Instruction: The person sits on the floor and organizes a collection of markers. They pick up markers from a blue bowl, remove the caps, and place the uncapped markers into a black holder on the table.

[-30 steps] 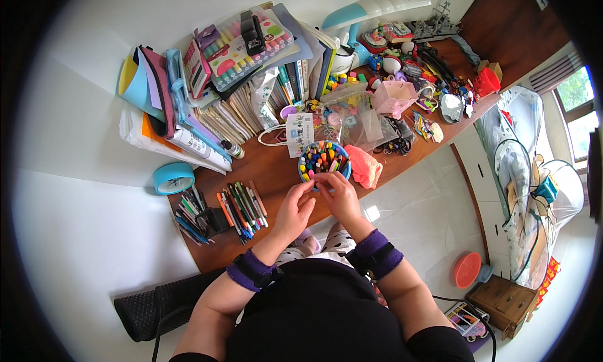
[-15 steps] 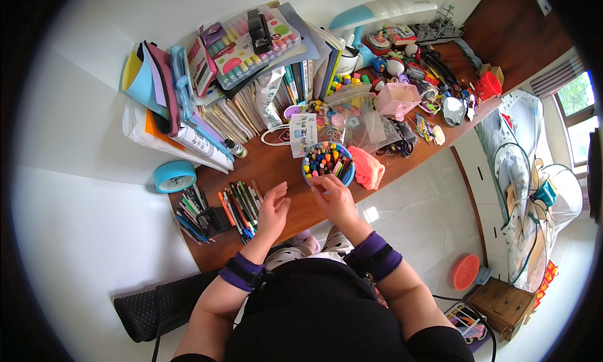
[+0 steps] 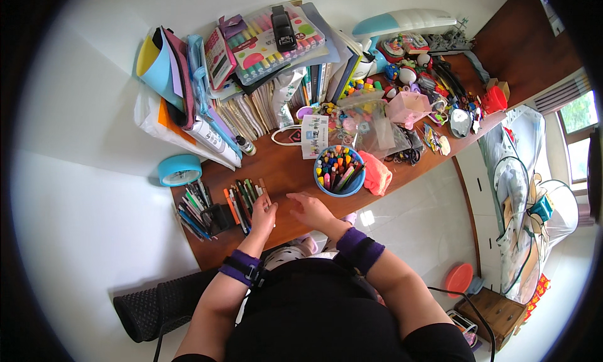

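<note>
My left hand [image 3: 264, 215] is at the right end of a row of pens [image 3: 240, 202] on the brown desk. Its thumb and fingers close around a brown pen [image 3: 264, 187], whose far end sticks out beyond them; the grip is partly hidden. To its right, my right hand [image 3: 312, 212] hovers over the desk, open and empty, fingers stretched toward the left. Beyond it stands a round blue container [image 3: 340, 194] full of coloured pens [image 3: 339, 167]. A coral cloth [image 3: 375, 173] lies against its right side.
At the left, a dark holder [image 3: 220, 219] sits beside more pens [image 3: 193, 210] and a blue round clock-like object [image 3: 179, 171]. Books and folders [image 3: 254, 114] line the back. Plastic bags [image 3: 370, 126], a pink box [image 3: 408, 107] and small toys crowd the right.
My right hand has left the blue container and moved left and nearer, its fingers now spread. My left hand has shifted left onto the right end of the pen row. The view has shifted slightly.
</note>
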Demonstrator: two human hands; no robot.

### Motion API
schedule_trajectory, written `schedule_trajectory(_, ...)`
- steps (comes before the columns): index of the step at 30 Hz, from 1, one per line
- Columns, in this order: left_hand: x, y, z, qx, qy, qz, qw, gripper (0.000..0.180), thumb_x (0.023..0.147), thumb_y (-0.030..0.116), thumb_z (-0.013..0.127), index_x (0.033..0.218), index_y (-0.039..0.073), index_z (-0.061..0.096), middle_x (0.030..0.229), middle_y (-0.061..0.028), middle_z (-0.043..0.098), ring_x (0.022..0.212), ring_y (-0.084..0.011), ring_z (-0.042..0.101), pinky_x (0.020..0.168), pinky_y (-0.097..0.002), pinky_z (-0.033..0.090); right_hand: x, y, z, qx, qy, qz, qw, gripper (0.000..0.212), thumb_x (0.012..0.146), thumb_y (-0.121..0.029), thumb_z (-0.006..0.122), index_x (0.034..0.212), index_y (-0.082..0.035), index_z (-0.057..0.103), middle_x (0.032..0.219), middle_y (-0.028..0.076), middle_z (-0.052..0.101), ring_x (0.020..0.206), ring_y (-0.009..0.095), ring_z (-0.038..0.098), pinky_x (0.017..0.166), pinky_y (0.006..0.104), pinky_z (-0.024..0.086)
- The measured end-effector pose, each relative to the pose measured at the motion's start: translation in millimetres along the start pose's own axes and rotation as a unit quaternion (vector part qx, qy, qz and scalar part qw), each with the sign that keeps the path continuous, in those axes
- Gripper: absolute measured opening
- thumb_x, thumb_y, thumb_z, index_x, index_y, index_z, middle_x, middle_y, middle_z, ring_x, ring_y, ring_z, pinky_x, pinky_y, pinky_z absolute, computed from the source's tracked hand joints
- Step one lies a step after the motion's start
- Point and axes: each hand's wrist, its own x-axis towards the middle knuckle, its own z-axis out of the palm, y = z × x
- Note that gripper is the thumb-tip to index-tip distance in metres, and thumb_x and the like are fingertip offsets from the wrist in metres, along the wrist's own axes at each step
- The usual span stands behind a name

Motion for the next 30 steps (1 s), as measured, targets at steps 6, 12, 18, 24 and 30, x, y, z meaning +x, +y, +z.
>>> schedule_trajectory(6,8.5,-18.0,1.2,-0.010,-0.003,0.003,1.000,0.047,0.088,0.008,0.061,0.131,-0.003,0.046,0.110,-0.0124,0.061,0.099,-0.0183,0.060,0.080,-0.0291,0.048,7.3,21.6,21.9,0.053,-0.065,0.100,0.991,0.054,0.078,-0.016,0.070,0.129,-0.004,0.054,0.104,0.015,0.066,0.093,0.027,0.067,0.082,0.0368,0.053)
schedule_trajectory(12,8.1,1.0,10.3,-0.054,-0.049,-0.019,0.997,0.045,0.089,0.009,0.060,0.130,-0.003,0.047,0.112,-0.0108,0.062,0.101,-0.0171,0.059,0.086,-0.0286,0.047,15.2,37.7,40.7,0.171,-0.084,0.158,0.969,0.055,0.084,-0.011,0.065,0.134,0.003,0.046,0.117,0.017,0.064,0.105,0.022,0.064,0.088,0.0327,0.052)
schedule_trajectory(18,13.8,-8.0,20.2,-0.101,-0.032,-0.066,0.992,0.045,0.089,0.011,0.060,0.131,-0.001,0.047,0.111,-0.0087,0.061,0.101,-0.0163,0.058,0.084,-0.0283,0.047,21.3,28.3,40.5,0.224,-0.110,0.174,0.953,0.053,0.085,-0.006,0.063,0.135,0.002,0.045,0.115,0.014,0.065,0.104,0.020,0.064,0.088,0.0312,0.052)
schedule_trajectory(24,17.6,-8.3,22.0,-0.102,-0.039,-0.100,0.989,0.045,0.090,0.013,0.061,0.130,-0.002,0.048,0.107,-0.0069,0.061,0.097,-0.0143,0.058,0.081,-0.0281,0.047,18.6,33.4,40.7,0.237,-0.109,0.188,0.947,0.047,0.085,-0.005,0.062,0.130,0.001,0.051,0.108,0.010,0.067,0.098,0.017,0.065,0.083,0.0300,0.052)
schedule_trajectory(30,9.0,2.0,16.0,-0.136,-0.042,-0.085,0.986,0.045,0.091,0.014,0.062,0.130,-0.004,0.049,0.112,-0.0085,0.061,0.101,-0.0152,0.058,0.084,-0.0284,0.048,20.0,1.6,25.3,0.270,-0.089,0.203,0.937,0.042,0.084,-0.004,0.063,0.126,0.000,0.055,0.102,0.009,0.069,0.091,0.015,0.067,0.078,0.0288,0.054)
